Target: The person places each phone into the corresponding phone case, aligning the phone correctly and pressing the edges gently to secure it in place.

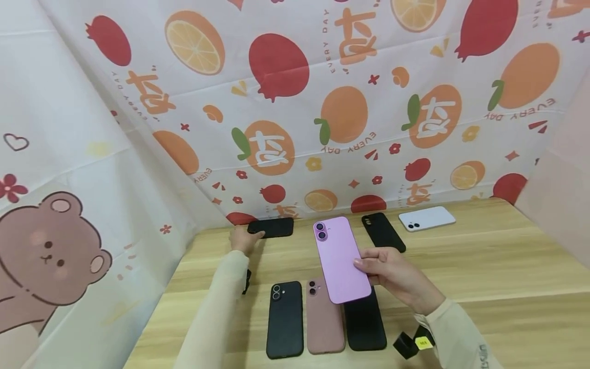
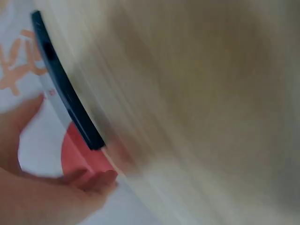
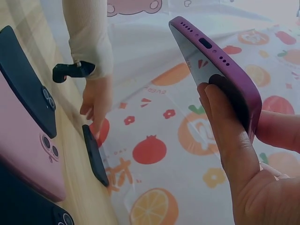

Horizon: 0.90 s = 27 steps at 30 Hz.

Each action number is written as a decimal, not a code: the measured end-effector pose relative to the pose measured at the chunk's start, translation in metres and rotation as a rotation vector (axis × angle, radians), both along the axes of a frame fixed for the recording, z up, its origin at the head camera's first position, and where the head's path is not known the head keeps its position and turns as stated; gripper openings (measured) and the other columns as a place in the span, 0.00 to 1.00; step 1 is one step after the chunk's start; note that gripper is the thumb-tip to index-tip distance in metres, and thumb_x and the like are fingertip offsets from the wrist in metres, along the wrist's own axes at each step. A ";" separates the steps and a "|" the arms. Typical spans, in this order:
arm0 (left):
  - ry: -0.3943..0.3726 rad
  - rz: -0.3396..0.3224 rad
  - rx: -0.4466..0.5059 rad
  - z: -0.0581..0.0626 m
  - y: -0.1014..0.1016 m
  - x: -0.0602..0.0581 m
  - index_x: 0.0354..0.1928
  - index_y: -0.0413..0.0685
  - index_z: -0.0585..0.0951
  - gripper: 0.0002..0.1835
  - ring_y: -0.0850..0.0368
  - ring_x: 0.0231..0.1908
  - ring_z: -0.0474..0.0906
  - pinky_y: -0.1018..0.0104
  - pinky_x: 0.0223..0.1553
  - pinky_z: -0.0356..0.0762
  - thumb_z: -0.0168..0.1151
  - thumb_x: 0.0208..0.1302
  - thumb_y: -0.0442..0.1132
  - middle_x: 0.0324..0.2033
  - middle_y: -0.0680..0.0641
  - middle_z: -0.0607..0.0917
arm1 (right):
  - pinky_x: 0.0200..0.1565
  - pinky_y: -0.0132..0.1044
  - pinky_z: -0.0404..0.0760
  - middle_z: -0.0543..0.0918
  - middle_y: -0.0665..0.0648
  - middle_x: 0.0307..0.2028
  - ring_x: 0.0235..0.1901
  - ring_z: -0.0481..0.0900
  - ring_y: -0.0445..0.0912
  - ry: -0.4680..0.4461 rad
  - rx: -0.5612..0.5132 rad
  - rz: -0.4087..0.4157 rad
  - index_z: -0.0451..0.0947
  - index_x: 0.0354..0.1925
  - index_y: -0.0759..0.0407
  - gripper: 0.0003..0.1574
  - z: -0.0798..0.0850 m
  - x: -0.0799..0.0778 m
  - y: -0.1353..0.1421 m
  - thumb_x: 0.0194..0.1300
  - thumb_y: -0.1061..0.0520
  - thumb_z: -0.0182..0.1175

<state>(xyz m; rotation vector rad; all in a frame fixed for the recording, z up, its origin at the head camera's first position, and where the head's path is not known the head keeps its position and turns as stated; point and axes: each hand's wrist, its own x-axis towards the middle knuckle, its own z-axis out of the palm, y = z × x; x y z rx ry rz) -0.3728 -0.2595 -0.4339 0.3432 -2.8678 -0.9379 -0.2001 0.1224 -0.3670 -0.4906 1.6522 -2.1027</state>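
Observation:
My right hand (image 1: 394, 271) pinches a lilac phone (image 1: 343, 261) by its right edge, thumb on the back and fingers on the screen side. The phone is raised and tilted, its two-lens camera at the upper left. In the right wrist view its purple bottom edge (image 3: 215, 51) shows the charging port. My left hand (image 1: 241, 240) reaches to the left end of a black phone (image 1: 276, 227) lying near the back edge. In the left wrist view, thumb and fingers are spread around that end of the black phone (image 2: 68, 86), with a gap visible.
In front lie a dark phone (image 1: 285, 323), a dusty pink phone (image 1: 324, 325) and another black phone (image 1: 366, 323), partly under the lilac one in view. A black phone (image 1: 384, 233) and a white phone (image 1: 428, 219) lie at back right. Fruit-printed cloth (image 1: 345, 154) hangs behind the table.

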 end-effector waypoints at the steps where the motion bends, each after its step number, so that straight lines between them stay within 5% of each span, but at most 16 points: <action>1: -0.005 -0.048 -0.027 -0.001 -0.003 -0.002 0.55 0.21 0.68 0.37 0.30 0.57 0.63 0.43 0.60 0.63 0.68 0.58 0.48 0.56 0.24 0.70 | 0.46 0.38 0.81 0.85 0.57 0.43 0.39 0.84 0.46 0.004 -0.007 0.004 0.77 0.50 0.71 0.17 0.000 0.000 -0.001 0.70 0.59 0.57; 8: -0.057 -0.348 -0.220 -0.002 -0.015 -0.015 0.65 0.27 0.62 0.47 0.32 0.62 0.63 0.41 0.62 0.61 0.72 0.54 0.51 0.61 0.27 0.68 | 0.45 0.40 0.82 0.86 0.57 0.41 0.38 0.85 0.46 0.003 -0.022 0.020 0.78 0.48 0.69 0.14 0.000 0.001 -0.006 0.69 0.60 0.56; 20: -0.129 -0.489 -0.364 0.007 -0.005 -0.021 0.71 0.43 0.63 0.46 0.30 0.64 0.57 0.32 0.61 0.54 0.67 0.56 0.58 0.65 0.29 0.60 | 0.43 0.38 0.82 0.86 0.56 0.40 0.37 0.85 0.44 0.003 -0.010 0.003 0.74 0.51 0.76 0.20 0.000 -0.002 -0.006 0.69 0.60 0.57; 27: -0.218 -0.552 -0.441 0.010 0.014 -0.029 0.69 0.42 0.66 0.45 0.31 0.65 0.56 0.34 0.63 0.53 0.71 0.53 0.57 0.64 0.30 0.62 | 0.44 0.39 0.82 0.85 0.57 0.42 0.38 0.85 0.45 -0.007 -0.007 -0.013 0.73 0.53 0.76 0.21 -0.002 -0.004 -0.002 0.69 0.59 0.57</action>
